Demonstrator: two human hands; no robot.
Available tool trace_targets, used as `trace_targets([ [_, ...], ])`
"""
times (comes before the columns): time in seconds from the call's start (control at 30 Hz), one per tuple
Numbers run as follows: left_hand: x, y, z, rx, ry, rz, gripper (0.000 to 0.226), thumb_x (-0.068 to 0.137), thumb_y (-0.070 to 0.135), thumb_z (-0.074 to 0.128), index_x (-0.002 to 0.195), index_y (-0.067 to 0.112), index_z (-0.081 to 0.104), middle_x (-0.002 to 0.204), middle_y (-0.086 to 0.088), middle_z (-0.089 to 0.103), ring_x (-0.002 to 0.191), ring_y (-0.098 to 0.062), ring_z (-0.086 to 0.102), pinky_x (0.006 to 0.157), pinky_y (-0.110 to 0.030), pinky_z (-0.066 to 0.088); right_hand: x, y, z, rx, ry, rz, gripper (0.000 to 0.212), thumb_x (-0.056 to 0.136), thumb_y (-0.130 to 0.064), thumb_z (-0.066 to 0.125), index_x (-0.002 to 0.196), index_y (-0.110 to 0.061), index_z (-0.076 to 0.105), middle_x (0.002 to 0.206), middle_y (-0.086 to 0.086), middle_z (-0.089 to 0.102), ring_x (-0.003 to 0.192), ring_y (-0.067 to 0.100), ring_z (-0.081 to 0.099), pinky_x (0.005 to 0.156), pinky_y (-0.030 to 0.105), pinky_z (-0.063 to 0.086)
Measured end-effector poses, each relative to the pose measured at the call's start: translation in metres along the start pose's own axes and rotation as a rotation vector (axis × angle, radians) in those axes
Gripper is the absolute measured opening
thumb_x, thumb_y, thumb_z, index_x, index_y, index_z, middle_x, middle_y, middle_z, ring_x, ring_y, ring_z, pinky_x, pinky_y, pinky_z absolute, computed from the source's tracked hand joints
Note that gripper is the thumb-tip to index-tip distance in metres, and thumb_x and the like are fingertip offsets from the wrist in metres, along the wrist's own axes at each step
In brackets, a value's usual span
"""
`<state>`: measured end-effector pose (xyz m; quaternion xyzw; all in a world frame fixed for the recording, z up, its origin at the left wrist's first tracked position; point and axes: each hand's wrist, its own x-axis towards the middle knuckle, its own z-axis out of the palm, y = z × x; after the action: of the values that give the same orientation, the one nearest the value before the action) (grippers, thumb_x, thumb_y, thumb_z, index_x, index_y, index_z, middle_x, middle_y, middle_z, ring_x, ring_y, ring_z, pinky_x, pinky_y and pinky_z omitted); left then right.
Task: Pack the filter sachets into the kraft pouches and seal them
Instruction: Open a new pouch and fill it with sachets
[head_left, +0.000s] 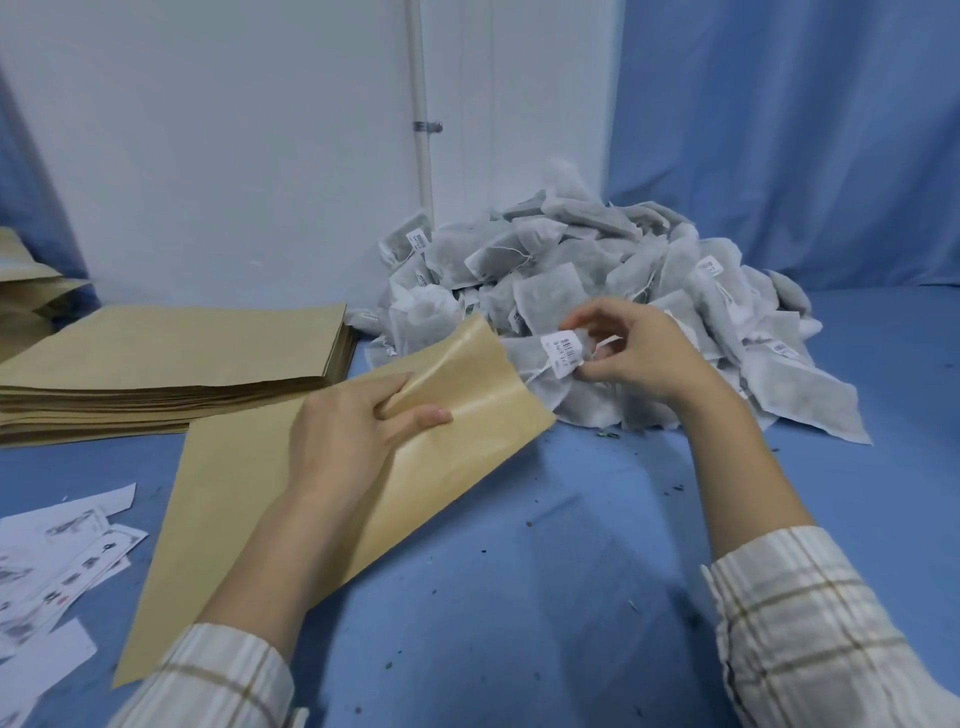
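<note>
My left hand (358, 431) grips one kraft pouch (291, 499) near its open end, thumb on top and fingers curled under the upper flap, holding the mouth spread so the glossy inner lining shows. The pouch lies at a slant on the blue cloth (597, 571), its closed end pointing toward my left sleeve (208, 680). My right hand (639, 358) pinches a grey filter sachet (540, 374) at its white barcode tag (563, 353), fingers curled around tag and string; the sachet sits just at the pouch mouth, touching its edge, not yet inside as far as I can see. Behind my right hand rises the heap of sachets (597, 270), piled against the white wall (234, 156) and the blue curtain (805, 130). A flat stack of pouches (171, 358) lies to the left, near the held pouch but apart from it. Printed paper slips (67, 566) lie scattered at the near left. Small dark crumbs dot the cloth.
</note>
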<state>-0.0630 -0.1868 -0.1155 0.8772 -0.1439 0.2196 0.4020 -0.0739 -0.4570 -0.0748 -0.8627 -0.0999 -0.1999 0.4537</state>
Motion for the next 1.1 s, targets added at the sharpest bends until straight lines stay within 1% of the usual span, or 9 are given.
trace_targets([
  [0.23,-0.006,0.015,0.009,-0.039,-0.029,0.167,0.047,0.054,0.069,0.06,0.091,0.043,0.072,0.066,0.034,0.057,0.071,0.015,0.05,0.064,-0.004,0.033,0.004,-0.021,0.047,-0.009,-0.332,0.011,0.035,0.078,0.002,0.064,0.069,-0.031,0.065,0.068,-0.014,0.063,0.061,-0.008,0.056,0.06,0.016,0.045],
  [0.37,-0.006,0.014,0.008,-0.026,-0.03,0.183,0.051,0.055,0.067,0.063,0.096,0.037,0.073,0.063,0.035,0.056,0.071,0.017,0.049,0.065,-0.006,0.034,-0.004,-0.011,0.057,0.322,-0.556,0.19,0.031,0.089,0.006,0.051,0.086,-0.023,0.064,0.075,-0.014,0.069,0.069,-0.003,0.064,0.061,0.015,0.051],
  [0.43,-0.006,0.013,0.009,-0.026,-0.047,0.171,0.05,0.055,0.064,0.065,0.097,0.038,0.073,0.066,0.041,0.055,0.075,0.019,0.049,0.067,-0.003,0.034,-0.003,-0.01,0.056,0.216,-0.582,0.195,0.026,0.09,0.003,0.05,0.094,-0.019,0.063,0.087,-0.008,0.068,0.073,0.001,0.064,0.064,0.017,0.053],
  [0.53,-0.006,0.009,0.011,-0.026,-0.05,0.12,0.052,0.053,0.066,0.062,0.099,0.042,0.071,0.063,0.042,0.053,0.076,0.02,0.048,0.067,-0.001,0.033,0.006,0.003,0.046,-0.094,-0.222,0.191,0.018,0.087,-0.01,0.056,0.095,-0.017,0.071,0.086,0.006,0.069,0.076,0.017,0.063,0.074,0.031,0.052],
  [0.63,-0.006,0.006,0.011,-0.018,-0.04,0.106,0.054,0.053,0.069,0.059,0.099,0.044,0.07,0.061,0.035,0.056,0.074,0.018,0.049,0.064,-0.004,0.033,0.009,0.03,0.027,-0.528,0.335,0.282,0.022,0.084,-0.021,0.059,0.102,-0.023,0.07,0.104,0.005,0.064,0.105,0.023,0.055,0.088,0.027,0.039],
  [0.73,-0.006,0.006,0.012,0.017,-0.047,0.12,0.057,0.053,0.071,0.057,0.102,0.045,0.07,0.06,0.028,0.056,0.075,0.008,0.048,0.064,-0.004,0.033,0.001,0.051,0.014,-0.804,0.336,0.558,0.035,0.086,-0.028,0.058,0.121,-0.03,0.057,0.135,0.016,0.036,0.122,0.037,0.033,0.103,0.039,0.025],
  [0.87,-0.005,0.004,0.013,0.006,-0.047,0.115,0.063,0.05,0.075,0.054,0.103,0.044,0.07,0.066,0.028,0.06,0.076,0.008,0.047,0.065,-0.002,0.033,0.0,0.054,0.011,-0.66,0.351,0.569,0.05,0.083,-0.029,0.062,0.13,-0.03,0.046,0.126,0.017,0.041,0.112,0.039,0.046,0.091,0.039,0.04],
  [0.97,-0.004,0.001,0.012,-0.003,-0.032,0.089,0.064,0.049,0.077,0.053,0.103,0.047,0.069,0.072,0.027,0.064,0.076,0.008,0.05,0.064,-0.004,0.034,0.005,0.041,0.007,-0.418,0.386,0.467,0.079,0.072,-0.024,0.073,0.14,-0.029,0.031,0.125,0.011,0.05,0.113,0.031,0.05,0.077,0.03,0.038],
  [1.1,-0.002,-0.002,0.007,-0.03,0.0,0.067,0.051,0.051,0.077,0.055,0.095,0.053,0.066,0.075,0.019,0.067,0.079,0.002,0.052,0.062,-0.008,0.036,0.005,0.023,0.0,0.153,0.428,0.415,0.099,0.055,-0.036,0.087,0.138,-0.037,0.032,0.131,-0.006,0.047,0.116,0.014,0.049,0.09,0.028,0.044],
])
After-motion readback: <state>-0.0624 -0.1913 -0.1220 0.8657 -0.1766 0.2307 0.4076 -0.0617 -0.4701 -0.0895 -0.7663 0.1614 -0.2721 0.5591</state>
